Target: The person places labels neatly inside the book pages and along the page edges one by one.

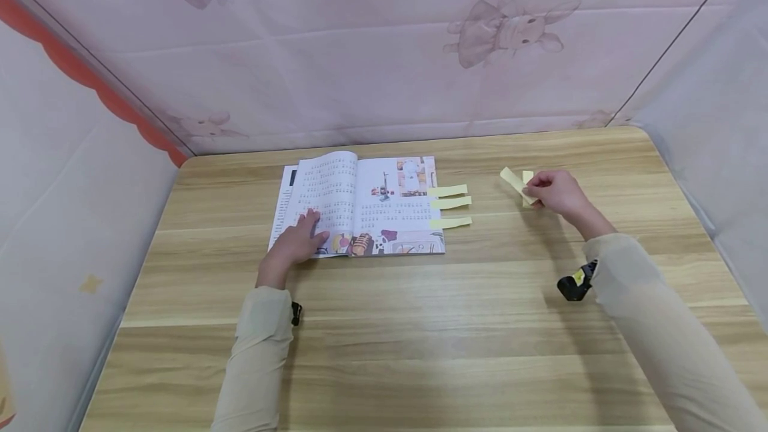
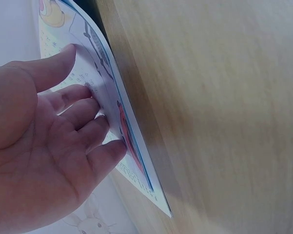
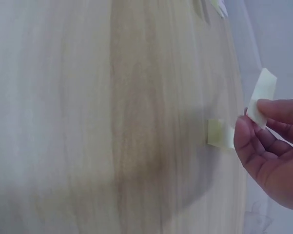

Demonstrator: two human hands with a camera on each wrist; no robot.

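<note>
An illustrated book (image 1: 393,182) lies spread on the wooden table, with several yellow sticky notes (image 1: 451,203) jutting from its right page edge. My left hand (image 1: 295,239) rests on the left page, fingers relaxed; in the left wrist view the same hand (image 2: 63,117) touches the page near the book's lower edge. Between thumb and fingers, my right hand (image 1: 558,193) pinches a yellow sticky note (image 1: 513,181), which shows in the right wrist view as a pale strip (image 3: 263,95). Just behind it a small sticky-note pad (image 3: 218,132) sits on the table, partly hidden by the hand.
The wooden table (image 1: 420,339) runs back to a pink wall covering (image 1: 372,72) printed with rabbits. Pale panels (image 1: 54,205) border it at left and right. A small black device (image 1: 577,283) is strapped at the right wrist.
</note>
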